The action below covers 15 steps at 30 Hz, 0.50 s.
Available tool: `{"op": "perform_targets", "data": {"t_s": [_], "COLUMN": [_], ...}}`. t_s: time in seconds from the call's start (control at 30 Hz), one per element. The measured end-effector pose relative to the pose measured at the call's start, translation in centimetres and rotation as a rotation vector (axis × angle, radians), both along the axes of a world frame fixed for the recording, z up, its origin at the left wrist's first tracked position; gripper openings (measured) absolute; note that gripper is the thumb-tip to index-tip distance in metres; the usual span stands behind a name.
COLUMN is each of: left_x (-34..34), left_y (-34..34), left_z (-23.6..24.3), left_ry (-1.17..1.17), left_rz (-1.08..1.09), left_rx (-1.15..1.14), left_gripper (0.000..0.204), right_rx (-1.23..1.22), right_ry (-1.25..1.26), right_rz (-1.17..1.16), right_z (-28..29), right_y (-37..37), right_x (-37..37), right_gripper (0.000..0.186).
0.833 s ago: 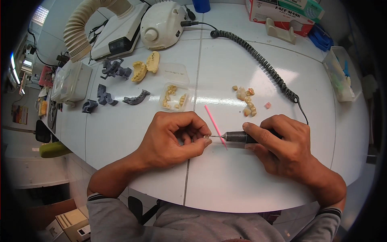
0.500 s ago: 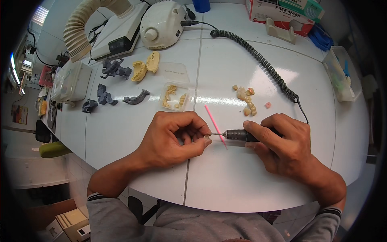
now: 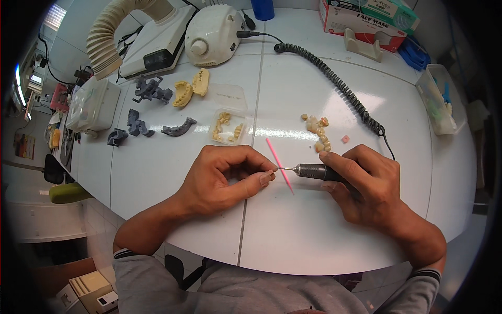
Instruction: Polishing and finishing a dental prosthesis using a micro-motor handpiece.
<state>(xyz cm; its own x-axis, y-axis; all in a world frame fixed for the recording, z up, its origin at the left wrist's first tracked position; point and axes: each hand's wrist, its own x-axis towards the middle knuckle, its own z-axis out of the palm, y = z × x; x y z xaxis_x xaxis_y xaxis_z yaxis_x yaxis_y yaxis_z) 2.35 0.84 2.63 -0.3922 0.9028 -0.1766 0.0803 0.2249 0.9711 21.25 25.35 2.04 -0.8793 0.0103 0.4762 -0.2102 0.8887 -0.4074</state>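
At the middle of the table, my left hand (image 3: 219, 178) is closed in a pinch, thumb against fingertips, on a small tooth-coloured dental piece that the fingers mostly hide. From the right, my right hand (image 3: 368, 188) grips a dark rotary handpiece (image 3: 312, 171) held nearly level. Its thin metal bur (image 3: 288, 168) points left and its tip meets the fingertips of my left hand, at the pinched piece. A pink applicator stick (image 3: 276, 153) lies slantwise on the table just beyond and under the bur. Past my right hand lies a loose group of tooth-coloured crowns (image 3: 324, 140).
Behind my left hand stand a clear box of dental pieces (image 3: 213, 132), yellow dental models (image 3: 182, 93) and grey printed models (image 3: 179, 127). A coiled cord (image 3: 334, 76) runs from the white control unit (image 3: 212, 34). A pink block (image 3: 345, 138) and a plastic bin (image 3: 426, 99) are at right.
My left fingertips have shifted slightly right and up, covering more of the small piece. The handpiece has moved a little right and up with my right hand.
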Motion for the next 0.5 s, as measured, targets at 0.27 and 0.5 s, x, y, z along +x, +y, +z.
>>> {"op": "perform_targets", "data": {"t_s": [0.27, 0.5], "left_x": [-0.23, -0.45], "left_y": [-0.41, -0.72], "left_z": [-0.29, -0.58], "left_ry": [-0.120, -0.096], "left_rz": [-0.005, 0.011], "left_rx": [0.096, 0.152], "left_gripper": [0.018, 0.017], "right_rx": [0.037, 0.055], "right_ry": [-0.004, -0.011], "right_rz": [0.001, 0.012], "right_z": [-0.04, -0.01], "right_y": [0.04, -0.04], "right_x": [0.08, 0.09], "right_gripper": [0.056, 0.055]}}
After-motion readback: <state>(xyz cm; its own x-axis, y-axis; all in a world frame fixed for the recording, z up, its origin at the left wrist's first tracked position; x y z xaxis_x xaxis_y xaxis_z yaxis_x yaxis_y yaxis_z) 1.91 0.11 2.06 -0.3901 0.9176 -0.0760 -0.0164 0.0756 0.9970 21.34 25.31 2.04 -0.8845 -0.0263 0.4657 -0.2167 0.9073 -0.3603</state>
